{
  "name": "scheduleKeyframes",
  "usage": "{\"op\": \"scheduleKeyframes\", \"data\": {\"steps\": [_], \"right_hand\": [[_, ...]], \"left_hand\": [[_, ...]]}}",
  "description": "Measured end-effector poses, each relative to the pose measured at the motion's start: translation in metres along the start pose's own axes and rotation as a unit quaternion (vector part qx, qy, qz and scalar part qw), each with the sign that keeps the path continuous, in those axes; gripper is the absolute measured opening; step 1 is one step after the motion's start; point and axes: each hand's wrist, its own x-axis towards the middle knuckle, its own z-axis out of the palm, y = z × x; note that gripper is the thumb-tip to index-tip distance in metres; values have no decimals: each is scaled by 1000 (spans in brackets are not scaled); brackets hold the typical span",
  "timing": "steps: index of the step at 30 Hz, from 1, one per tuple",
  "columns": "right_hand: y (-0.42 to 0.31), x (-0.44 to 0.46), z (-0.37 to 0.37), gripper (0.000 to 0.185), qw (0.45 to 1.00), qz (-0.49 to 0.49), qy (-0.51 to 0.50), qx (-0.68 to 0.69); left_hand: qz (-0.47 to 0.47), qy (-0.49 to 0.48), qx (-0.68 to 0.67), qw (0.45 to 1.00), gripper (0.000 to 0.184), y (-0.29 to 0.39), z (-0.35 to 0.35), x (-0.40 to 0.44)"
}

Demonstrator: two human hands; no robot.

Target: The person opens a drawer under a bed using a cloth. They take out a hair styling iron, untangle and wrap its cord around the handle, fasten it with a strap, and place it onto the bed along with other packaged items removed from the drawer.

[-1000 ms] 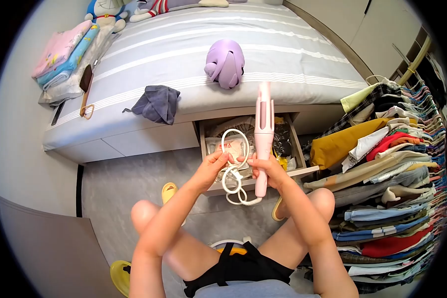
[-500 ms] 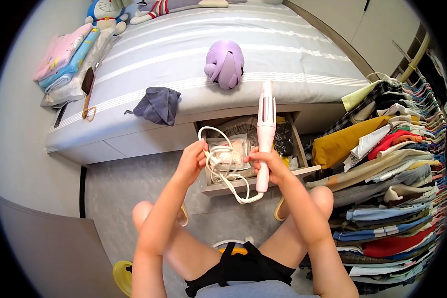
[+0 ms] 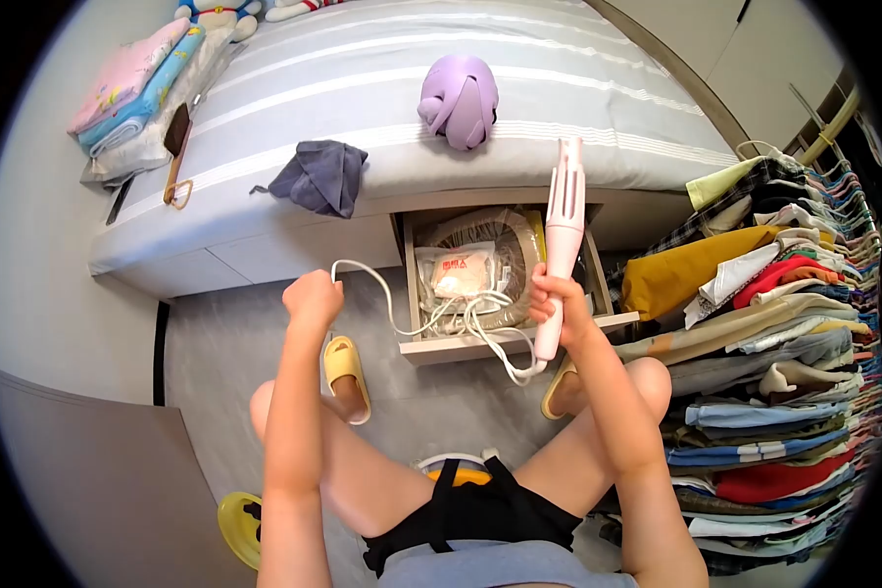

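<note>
My right hand [image 3: 564, 306] is wrapped round the handle of a pink hair curler [image 3: 565, 220], its slotted barrel pointing up and away from me. From the handle's lower end runs a white power cord [image 3: 392, 304], looped over the front of the open drawer. My left hand [image 3: 314, 297] is closed on a stretch of that cord, left of the drawer; the plug cannot be made out. Inside the drawer [image 3: 441, 347] lie a clear packet with red print [image 3: 458, 271] and a ring-shaped item in clear plastic [image 3: 500, 235].
On the striped bed [image 3: 363, 78] lie a purple helmet [image 3: 459, 103], a dark grey cloth [image 3: 320, 178], a brush [image 3: 176, 147] and folded blankets [image 3: 137, 88]. A packed clothes rack [image 3: 774, 392] stands at the right. Yellow slippers [image 3: 346, 370] are on the feet below.
My left hand has moved left and drawn out a length of cord, away from the bunched loops. The curler has shifted right, and more of the drawer's contents shows.
</note>
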Motion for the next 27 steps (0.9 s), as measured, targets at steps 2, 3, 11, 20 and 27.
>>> {"op": "scheduleKeyframes", "data": {"steps": [2, 3, 11, 20, 27], "right_hand": [[-1, -2, -4, 6, 998, 2, -15, 68], [-1, -2, -6, 6, 996, 1, -34, 87], [1, 1, -4, 6, 966, -30, -143, 213], [-6, 8, -6, 7, 982, -109, -68, 136], [-45, -7, -14, 11, 963, -236, -5, 131]], "left_hand": [[22, 12, 15, 1000, 28, 9, 10, -5], [34, 21, 23, 999, 27, 15, 16, -7], [164, -316, -531, 769, 51, 106, 68, -75], [179, -372, -542, 732, 44, 118, 38, -85], [79, -43, -810, 580, 40, 10, -47, -13]]}}
